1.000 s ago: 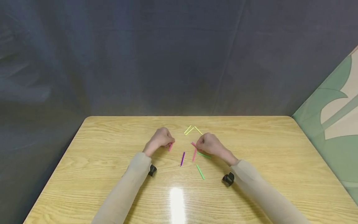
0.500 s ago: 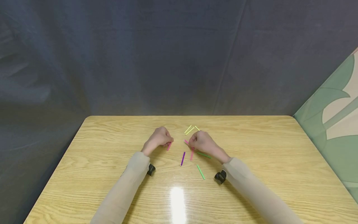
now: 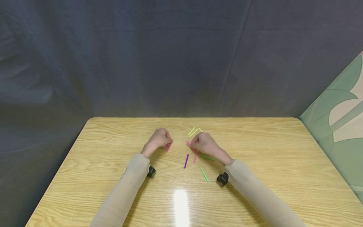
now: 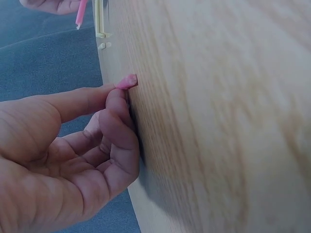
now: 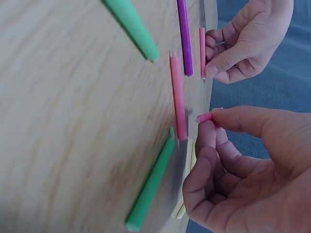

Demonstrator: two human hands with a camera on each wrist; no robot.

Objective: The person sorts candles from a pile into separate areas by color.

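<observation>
At the pale wood-grained tabletop (image 3: 255, 142), the left hand (image 3: 160, 138) pinched a thin straight pink stick (image 3: 169, 148) between thumb and fingers; the right hand (image 3: 205, 144) pinched another pink stick (image 5: 204, 117), near a third pink stick (image 5: 178, 99).

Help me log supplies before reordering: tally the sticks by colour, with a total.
Pink sticks: 3 (one in the left hand, one in the right hand, one on the table)
Yellow sticks: 3
Green sticks: 2
Purple stick: 1
Total: 9
</observation>
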